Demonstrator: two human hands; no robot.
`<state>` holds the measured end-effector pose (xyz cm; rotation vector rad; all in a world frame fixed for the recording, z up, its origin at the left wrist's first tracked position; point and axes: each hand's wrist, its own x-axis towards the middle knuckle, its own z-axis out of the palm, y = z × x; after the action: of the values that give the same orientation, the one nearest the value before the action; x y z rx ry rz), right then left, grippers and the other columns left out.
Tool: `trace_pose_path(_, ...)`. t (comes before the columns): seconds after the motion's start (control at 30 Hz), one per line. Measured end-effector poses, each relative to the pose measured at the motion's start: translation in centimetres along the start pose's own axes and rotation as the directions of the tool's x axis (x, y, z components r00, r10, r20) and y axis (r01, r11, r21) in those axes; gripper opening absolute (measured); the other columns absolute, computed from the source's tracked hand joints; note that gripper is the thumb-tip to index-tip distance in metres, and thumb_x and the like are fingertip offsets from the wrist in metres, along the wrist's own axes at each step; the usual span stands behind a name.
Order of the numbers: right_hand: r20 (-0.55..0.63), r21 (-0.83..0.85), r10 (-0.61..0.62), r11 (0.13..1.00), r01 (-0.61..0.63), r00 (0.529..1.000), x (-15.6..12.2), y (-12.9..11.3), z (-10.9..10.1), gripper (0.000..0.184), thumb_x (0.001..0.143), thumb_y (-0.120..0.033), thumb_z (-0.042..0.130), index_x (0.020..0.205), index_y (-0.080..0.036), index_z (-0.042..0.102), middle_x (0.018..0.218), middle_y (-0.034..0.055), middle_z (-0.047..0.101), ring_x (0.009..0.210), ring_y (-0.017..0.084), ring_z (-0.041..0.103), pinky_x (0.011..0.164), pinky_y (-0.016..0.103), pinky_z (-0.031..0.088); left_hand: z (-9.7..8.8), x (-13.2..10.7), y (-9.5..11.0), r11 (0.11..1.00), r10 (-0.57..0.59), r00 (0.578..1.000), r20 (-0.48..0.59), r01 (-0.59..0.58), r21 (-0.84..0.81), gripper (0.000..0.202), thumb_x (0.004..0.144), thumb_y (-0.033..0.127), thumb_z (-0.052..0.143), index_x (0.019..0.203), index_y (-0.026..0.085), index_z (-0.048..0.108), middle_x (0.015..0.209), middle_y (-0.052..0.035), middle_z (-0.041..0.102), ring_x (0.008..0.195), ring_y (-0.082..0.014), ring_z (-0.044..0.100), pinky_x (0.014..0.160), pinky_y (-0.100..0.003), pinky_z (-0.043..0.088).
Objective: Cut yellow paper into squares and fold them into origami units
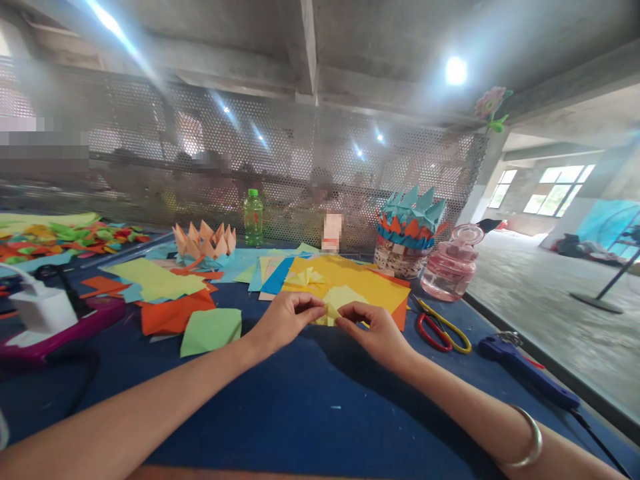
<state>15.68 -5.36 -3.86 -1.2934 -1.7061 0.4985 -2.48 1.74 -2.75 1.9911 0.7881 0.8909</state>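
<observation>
My left hand (287,321) and my right hand (373,335) meet above the dark blue table cover (320,413). Between their fingertips they pinch a small folded piece of yellow paper (327,315). Under the hands lies a larger sheet of golden-yellow paper (345,283), with a pale yellow folded fan shape (306,277) resting on it. Loose squares of orange paper (175,313) and green paper (211,331) lie to the left of my left hand. A metal bangle (525,440) circles my right wrist.
To the right lie red-and-yellow-handled scissors (440,327), a blue tool with a cord (525,370) and a pink plastic jar (450,263). Behind stand a woven basket with paper points (405,233), an orange paper lotus (204,243) and a green bottle (253,218). A perforated metal screen (350,160) runs behind the table.
</observation>
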Motion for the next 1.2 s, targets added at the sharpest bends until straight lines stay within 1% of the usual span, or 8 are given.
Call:
trace_pose_path(0.2,-0.025,0.002,-0.007,1.000,0.007,1.000,0.14,0.46,0.04,0.019,0.080,-0.032,0.058,0.080,-0.015,0.067,0.073,0.0022,0.066,0.070,0.015,0.058,0.067,0.027,0.046,0.18,0.20,-0.51,0.992,-0.085,0.996,0.037,0.088,-0.091,0.030,0.073,0.038,0.064,0.091,0.014,0.068,0.086,-0.0057,0.072,0.078,-0.0180,0.066,0.070,-0.026,0.051)
trace_pose_path(0.27,-0.042,0.004,-0.007,1.000,0.007,0.999,0.18,0.54,0.03,0.019,0.080,-0.033,0.058,0.080,-0.016,0.067,0.074,0.0023,0.066,0.069,0.015,0.057,0.067,0.027,0.045,0.18,0.20,-0.79,0.989,-0.098,0.992,0.073,0.105,-0.101,0.032,0.075,0.042,0.063,0.088,0.013,0.068,0.083,-0.0065,0.072,0.076,-0.0181,0.067,0.069,-0.026,0.051)
trace_pose_path(0.43,-0.048,0.017,0.013,1.000,-0.012,0.999,0.19,0.58,0.00,0.019,0.080,-0.033,0.060,0.081,-0.015,0.067,0.075,0.0029,0.066,0.069,0.016,0.058,0.067,0.027,0.045,-0.04,0.04,-0.85,0.998,-0.059,0.991,0.116,0.056,0.036,0.034,0.084,0.044,0.054,0.078,0.013,0.067,0.069,-0.0056,0.070,0.063,-0.0140,0.063,0.059,-0.022,0.047)
trace_pose_path(0.7,-0.033,0.030,-0.017,0.999,0.018,0.999,0.18,0.70,-0.16,0.024,0.087,-0.035,0.051,0.083,-0.016,0.066,0.080,0.0029,0.067,0.075,0.016,0.059,0.070,0.027,0.045,0.01,0.25,-0.45,0.997,-0.061,0.991,0.118,0.067,-0.045,0.030,0.082,0.040,0.054,0.069,0.015,0.063,0.065,-0.0038,0.068,0.060,-0.0123,0.060,0.061,-0.022,0.047)
trace_pose_path(0.77,-0.030,0.012,-0.002,1.000,0.002,1.000,0.10,0.56,-0.12,0.022,0.083,-0.036,0.058,0.090,-0.017,0.066,0.086,0.0032,0.067,0.077,0.016,0.059,0.072,0.027,0.046,0.04,0.24,-0.39,0.994,-0.076,0.991,0.112,0.084,-0.068,0.029,0.081,0.041,0.055,0.070,0.015,0.063,0.064,-0.0032,0.068,0.059,-0.0123,0.060,0.061,-0.022,0.047)
trace_pose_path(0.87,-0.038,-0.015,0.007,1.000,-0.008,0.999,-0.04,0.35,0.00,0.033,0.071,-0.035,0.072,0.098,-0.018,0.063,0.093,0.0034,0.067,0.081,0.017,0.059,0.074,0.028,0.047,0.08,0.14,-0.25,0.992,-0.095,0.990,0.107,0.103,-0.069,0.028,0.079,0.041,0.057,0.071,0.015,0.064,0.063,-0.0025,0.068,0.058,-0.0124,0.059,0.060,-0.022,0.047)
trace_pose_path(1.0,-0.043,0.017,-0.003,1.000,0.004,0.999,0.06,0.36,0.02,0.021,0.080,-0.035,0.062,0.090,-0.017,0.064,0.088,0.0034,0.066,0.079,0.016,0.059,0.072,0.028,0.047,0.11,0.00,-0.12,0.994,-0.094,0.989,0.117,0.100,-0.051,0.029,0.080,0.041,0.056,0.072,0.015,0.065,0.064,-0.0029,0.068,0.059,-0.0129,0.060,0.060,-0.022,0.047)
trace_pose_path(1.2,-0.002,0.057,0.014,0.998,-0.014,1.000,0.37,0.73,-0.02,0.019,0.083,-0.033,0.057,0.080,-0.016,0.064,0.076,0.0014,0.064,0.072,0.014,0.058,0.065,0.025,0.044,0.21,-0.13,-0.22,0.996,-0.085,0.987,0.133,0.089,-0.022,0.030,0.080,0.042,0.057,0.073,0.014,0.066,0.065,-0.0038,0.068,0.060,-0.0132,0.059,0.059,-0.022,0.045)
